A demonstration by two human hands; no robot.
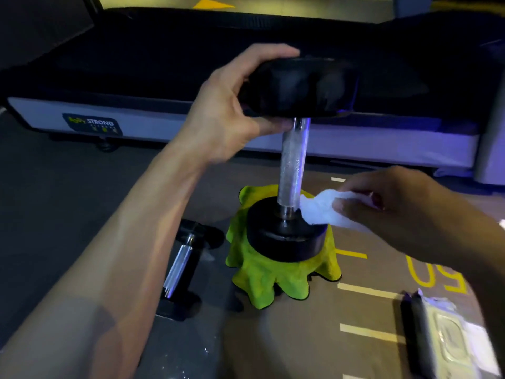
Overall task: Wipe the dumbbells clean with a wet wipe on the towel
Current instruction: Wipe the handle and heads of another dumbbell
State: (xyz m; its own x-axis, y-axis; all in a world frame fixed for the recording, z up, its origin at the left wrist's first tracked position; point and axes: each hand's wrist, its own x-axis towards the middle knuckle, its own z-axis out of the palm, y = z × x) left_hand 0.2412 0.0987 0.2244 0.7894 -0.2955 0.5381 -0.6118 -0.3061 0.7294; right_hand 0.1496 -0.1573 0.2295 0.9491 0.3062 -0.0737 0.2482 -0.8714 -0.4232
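Head view: wipes pack (448, 339), seemingly closed.

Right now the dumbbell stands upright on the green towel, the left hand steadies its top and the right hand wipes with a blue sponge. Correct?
Not quite. In the head view the right hand holds a white wet wipe, not a blue sponge. The rest stands.

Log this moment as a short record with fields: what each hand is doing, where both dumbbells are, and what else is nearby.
left hand: grips the top head of the upright dumbbell
right hand: pinches a wet wipe against the handle's base
upright dumbbell: stands on end on the green towel
second dumbbell: lies on the floor, left of the towel
wipe pack: on the floor, lower right
behind: a treadmill
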